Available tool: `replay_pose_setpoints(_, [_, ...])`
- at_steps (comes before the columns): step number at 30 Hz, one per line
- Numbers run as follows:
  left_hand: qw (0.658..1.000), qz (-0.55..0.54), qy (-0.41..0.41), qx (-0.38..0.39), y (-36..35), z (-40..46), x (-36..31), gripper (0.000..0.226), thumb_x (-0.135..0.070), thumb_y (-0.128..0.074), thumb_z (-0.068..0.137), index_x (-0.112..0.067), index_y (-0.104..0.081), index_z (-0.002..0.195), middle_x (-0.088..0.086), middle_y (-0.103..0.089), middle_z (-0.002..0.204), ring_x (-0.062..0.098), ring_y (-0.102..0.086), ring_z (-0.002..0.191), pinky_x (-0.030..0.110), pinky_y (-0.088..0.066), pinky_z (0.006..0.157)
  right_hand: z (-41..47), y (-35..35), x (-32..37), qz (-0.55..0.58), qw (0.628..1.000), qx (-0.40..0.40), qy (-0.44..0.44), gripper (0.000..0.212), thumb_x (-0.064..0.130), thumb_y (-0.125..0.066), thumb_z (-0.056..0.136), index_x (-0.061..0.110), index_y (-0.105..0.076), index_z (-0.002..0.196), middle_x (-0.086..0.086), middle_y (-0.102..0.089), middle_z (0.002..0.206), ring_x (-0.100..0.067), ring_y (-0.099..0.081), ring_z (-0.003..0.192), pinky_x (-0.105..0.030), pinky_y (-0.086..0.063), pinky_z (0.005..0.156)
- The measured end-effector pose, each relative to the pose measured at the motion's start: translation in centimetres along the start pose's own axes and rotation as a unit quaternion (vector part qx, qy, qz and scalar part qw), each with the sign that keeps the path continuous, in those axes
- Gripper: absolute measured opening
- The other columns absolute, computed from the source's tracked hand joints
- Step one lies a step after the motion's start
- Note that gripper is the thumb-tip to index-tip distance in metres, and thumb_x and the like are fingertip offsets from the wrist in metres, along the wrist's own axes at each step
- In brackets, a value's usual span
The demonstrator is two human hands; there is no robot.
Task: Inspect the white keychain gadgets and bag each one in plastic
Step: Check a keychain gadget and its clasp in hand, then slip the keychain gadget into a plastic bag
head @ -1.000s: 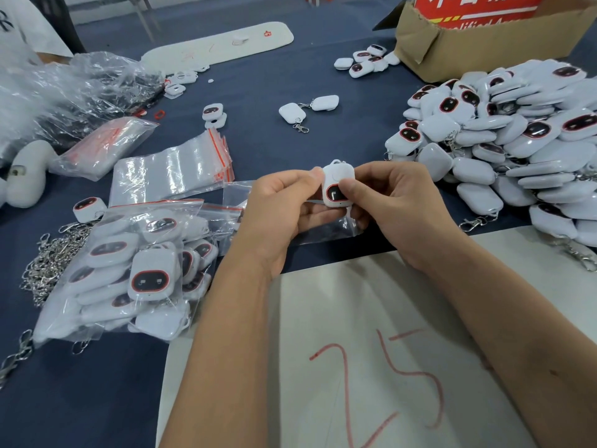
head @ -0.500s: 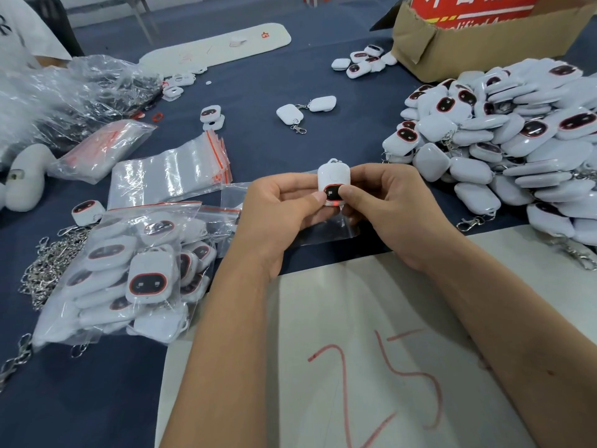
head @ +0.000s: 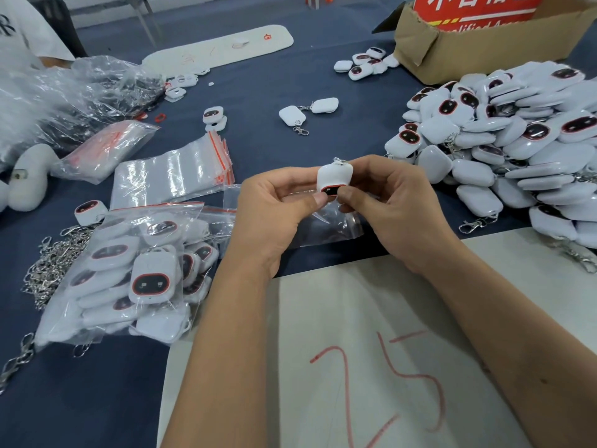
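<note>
At nine o'clock we see a bag of packed gadgets [head: 139, 279] on the blue table [head: 258, 92]. Our left hand [head: 274, 215] and right hand [head: 391, 205] pinch one white keychain gadget [head: 332, 181] between thumbs and curled fingers [head: 347, 193], above a clear zip bag [head: 326, 224]. At two o'clock lies the unbagged gadget pile [head: 504, 140].

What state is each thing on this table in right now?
Gadget: held up in both hands, unbagged.
Left hand: pinching gadget and a clear bag.
Right hand: gripping gadget.
Gadget pile: loose, unbagged.
Large bag: full of gadgets.
Box: open.
</note>
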State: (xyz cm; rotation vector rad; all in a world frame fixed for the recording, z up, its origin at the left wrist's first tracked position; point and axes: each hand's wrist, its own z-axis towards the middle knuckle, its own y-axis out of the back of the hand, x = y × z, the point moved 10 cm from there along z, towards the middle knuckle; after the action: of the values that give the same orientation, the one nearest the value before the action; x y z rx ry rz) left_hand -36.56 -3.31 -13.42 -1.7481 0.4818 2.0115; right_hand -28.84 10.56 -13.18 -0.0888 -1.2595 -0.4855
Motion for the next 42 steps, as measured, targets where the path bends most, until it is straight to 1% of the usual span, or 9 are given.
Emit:
replay_pose_setpoints(3, [1.0,-0.001,-0.015,0.0,0.0,-0.1,-0.5,0.038,0.016,-0.069,0.084,-0.016,-0.079,0.102,0.002,-0.081,0.102,0.018,-0.077,0.096,0.025,-0.058,0.084,0.0,0.0,0.3,0.001,1.0,-0.005,0.012,0.022,0.001,-0.07,0.096,0.019,-0.075,0.108,0.006,-0.078,0.098,-0.014,-0.073,0.09,-0.042,-0.06,0.092])
replay_pose_setpoints(6, [1.0,0.002,-0.018,0.001,0.0,-0.1,-0.5,0.036,0.015,-0.069,0.085,-0.014,-0.078,0.104,0.004,-0.08,0.103,0.022,-0.077,0.099,0.03,-0.059,0.089,0.0,0.0,0.4,0.004,1.0,-0.01,0.018,0.021,0.002,-0.072,0.095,0.018,-0.076,0.108,0.006,-0.079,0.098,-0.014,-0.073,0.092,-0.044,-0.06,0.091])
replay_pose_setpoints(12, [1.0,-0.026,0.017,0.005,-0.2,-0.2,0.3,0.03,0.012,-0.068,0.089,-0.004,-0.075,0.114,0.013,-0.079,0.106,0.029,-0.077,0.1,0.034,-0.061,0.089,0.0,0.1,0.0,0.04,0.999,-0.015,-0.001,0.016,0.003,-0.069,0.098,0.01,-0.076,0.111,0.001,-0.079,0.088,-0.008,-0.07,0.073,-0.022,-0.056,0.068])
replay_pose_setpoints(16, [0.998,-0.046,0.033,0.009,-0.4,-0.2,0.5,0.028,0.01,-0.068,0.091,-0.004,-0.075,0.114,0.014,-0.079,0.104,0.027,-0.078,0.094,0.025,-0.06,0.081,-0.1,0.2,-0.1,0.043,0.999,-0.017,-0.007,0.016,0.004,-0.068,0.099,0.01,-0.077,0.111,0.0,-0.077,0.082,-0.01,-0.067,0.069,-0.023,-0.055,0.066])
replay_pose_setpoints(24, [0.998,-0.056,0.029,0.001,-0.3,-0.2,0.4,0.024,0.006,-0.07,0.091,0.0,-0.074,0.115,0.018,-0.078,0.105,0.032,-0.076,0.1,0.033,-0.061,0.089,-0.1,0.0,0.1,0.056,0.998,-0.012,0.003,0.016,0.002,-0.068,0.099,0.012,-0.075,0.109,0.005,-0.078,0.086,-0.007,-0.069,0.071,-0.021,-0.055,0.066])
replay_pose_setpoints(28, [0.998,-0.049,0.026,0.005,-0.3,-0.2,0.4,0.023,0.005,-0.07,0.092,0.001,-0.074,0.114,0.017,-0.078,0.105,0.033,-0.076,0.1,0.033,-0.061,0.087,-0.2,0.1,0.3,0.055,0.998,-0.017,0.011,0.014,0.003,-0.069,0.098,0.012,-0.076,0.105,0.006,-0.077,0.083,-0.005,-0.069,0.069,-0.021,-0.053,0.066])
replay_pose_setpoints(33, [1.0,-0.024,-0.01,-0.006,-0.4,-0.3,-0.4,0.019,0.007,-0.071,0.091,0.002,-0.075,0.108,0.016,-0.079,0.1,0.03,-0.077,0.094,0.032,-0.062,0.083,-0.3,0.2,0.6,0.042,0.999,-0.024,0.02,0.013,0.001,-0.069,0.096,0.011,-0.076,0.1,0.009,-0.076,0.08,-0.002,-0.068,0.069,-0.018,-0.052,0.068])
replay_pose_setpoints(38, [0.999,0.029,-0.039,-0.008,-0.4,-0.2,-0.8,0.018,0.006,-0.071,0.091,0.0,-0.076,0.107,0.015,-0.079,0.096,0.03,-0.078,0.089,0.042,-0.064,0.084,-0.4,0.3,0.9,0.02,0.999,-0.039,0.023,0.014,0.002,-0.07,0.096,0.013,-0.077,0.099,0.006,-0.077,0.082,-0.008,-0.071,0.073,-0.022,-0.055,0.071])
replay_pose_setpoints(42, [0.997,0.054,-0.052,-0.017,-0.5,-0.2,-0.8,0.016,0.003,-0.072,0.09,-0.005,-0.078,0.102,0.011,-0.08,0.091,0.027,-0.079,0.084,0.04,-0.064,0.08,-0.4,0.4,0.8,0.015,0.999,-0.04,0.015,0.013,0.0,-0.07,0.095,0.011,-0.076,0.097,0.007,-0.075,0.077,-0.006,-0.068,0.068,-0.023,-0.054,0.068])
